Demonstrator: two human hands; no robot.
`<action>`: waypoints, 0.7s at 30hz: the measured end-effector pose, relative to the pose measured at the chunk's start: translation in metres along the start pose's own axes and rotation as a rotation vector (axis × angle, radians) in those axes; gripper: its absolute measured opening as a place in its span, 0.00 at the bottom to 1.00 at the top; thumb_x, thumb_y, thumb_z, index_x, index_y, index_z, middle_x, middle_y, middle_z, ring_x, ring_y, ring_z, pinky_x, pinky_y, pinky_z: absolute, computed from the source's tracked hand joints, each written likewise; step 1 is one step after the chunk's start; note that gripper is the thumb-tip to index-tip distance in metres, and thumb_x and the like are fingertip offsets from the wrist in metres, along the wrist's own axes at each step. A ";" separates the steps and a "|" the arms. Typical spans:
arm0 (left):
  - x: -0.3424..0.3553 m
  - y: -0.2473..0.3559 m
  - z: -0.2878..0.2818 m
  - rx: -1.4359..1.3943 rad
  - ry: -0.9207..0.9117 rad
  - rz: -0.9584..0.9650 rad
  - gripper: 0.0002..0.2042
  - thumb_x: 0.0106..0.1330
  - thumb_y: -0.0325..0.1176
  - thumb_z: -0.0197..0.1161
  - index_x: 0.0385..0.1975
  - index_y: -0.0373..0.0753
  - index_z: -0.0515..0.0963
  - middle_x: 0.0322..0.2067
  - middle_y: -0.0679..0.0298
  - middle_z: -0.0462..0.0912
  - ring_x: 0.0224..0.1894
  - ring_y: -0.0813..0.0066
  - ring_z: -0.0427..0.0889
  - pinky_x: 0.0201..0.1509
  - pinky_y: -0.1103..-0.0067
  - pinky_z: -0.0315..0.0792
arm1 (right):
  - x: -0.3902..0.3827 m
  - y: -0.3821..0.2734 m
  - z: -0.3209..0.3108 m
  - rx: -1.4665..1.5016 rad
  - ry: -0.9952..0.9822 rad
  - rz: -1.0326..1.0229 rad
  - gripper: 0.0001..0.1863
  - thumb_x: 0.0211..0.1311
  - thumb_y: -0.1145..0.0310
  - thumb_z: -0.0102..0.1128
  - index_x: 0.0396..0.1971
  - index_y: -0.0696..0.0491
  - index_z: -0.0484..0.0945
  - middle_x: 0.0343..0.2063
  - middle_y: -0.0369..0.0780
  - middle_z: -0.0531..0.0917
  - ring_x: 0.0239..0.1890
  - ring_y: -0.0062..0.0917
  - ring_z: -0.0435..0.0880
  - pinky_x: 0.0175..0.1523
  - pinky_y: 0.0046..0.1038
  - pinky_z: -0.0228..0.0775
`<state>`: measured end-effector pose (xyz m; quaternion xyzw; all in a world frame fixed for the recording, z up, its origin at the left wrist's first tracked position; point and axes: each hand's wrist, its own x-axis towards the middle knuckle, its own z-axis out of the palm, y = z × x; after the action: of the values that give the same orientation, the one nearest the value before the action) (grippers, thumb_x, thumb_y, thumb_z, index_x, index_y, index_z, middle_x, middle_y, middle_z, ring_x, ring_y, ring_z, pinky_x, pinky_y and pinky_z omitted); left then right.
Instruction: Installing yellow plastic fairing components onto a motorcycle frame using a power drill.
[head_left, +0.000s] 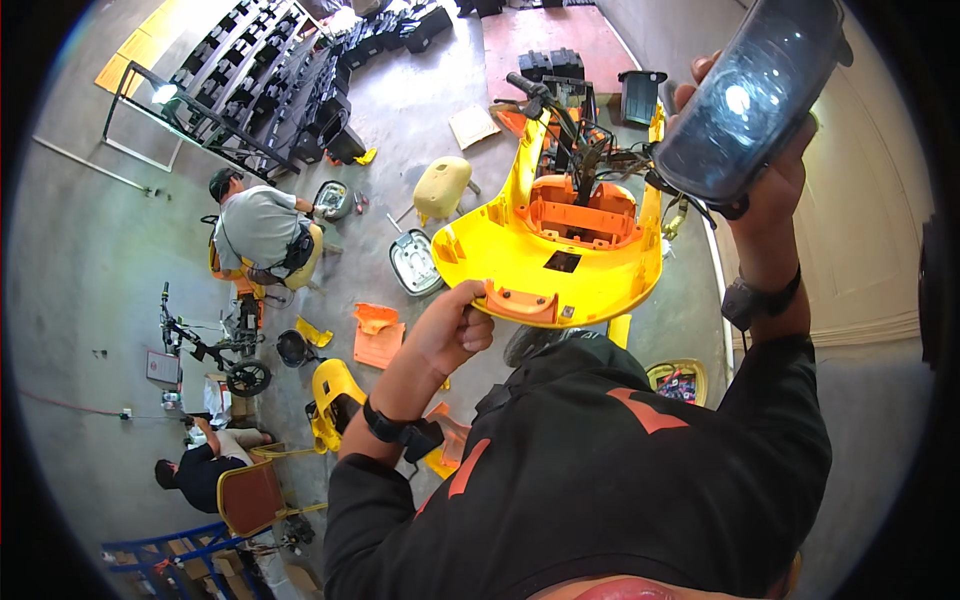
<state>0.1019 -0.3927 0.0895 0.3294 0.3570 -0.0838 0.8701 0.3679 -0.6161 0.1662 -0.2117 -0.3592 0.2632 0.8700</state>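
Observation:
My right hand (760,170) is raised at the upper right, wrapped round a dark, glossy phone-like device (740,105) held close to the camera, with a bright spot on its face. My left hand (460,325) grips the lower edge of a yellow scooter body panel (468,255) in the middle, fingers curled beside a small orange piece (520,301) fixed on that edge. An orange compartment (585,215) sits inside the panel, below black handlebars and cables (535,92). A dark wheel shows partly beneath.
Two co-workers work at the left, one in grey (255,225), one seated in navy (200,475), near a black frame with a wheel (246,378). Loose yellow panels (337,385), orange pieces (378,340) and seats (440,188) lie around. A wall (855,250) stands at the right.

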 end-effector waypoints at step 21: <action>0.050 -0.112 -0.143 0.093 -0.056 0.250 0.06 0.65 0.35 0.58 0.34 0.42 0.71 0.14 0.77 0.60 0.12 0.87 0.53 0.16 0.85 0.48 | -0.044 0.151 -0.086 -1.406 -0.171 0.703 0.30 0.51 0.49 0.69 0.42 0.62 0.79 0.34 0.44 0.83 0.36 0.27 0.82 0.46 0.28 0.72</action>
<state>0.0152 -0.3836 -0.0776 0.4087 0.2843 -0.0001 0.8673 0.3583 -0.5420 0.0039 -0.7921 -0.4190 0.2493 0.3672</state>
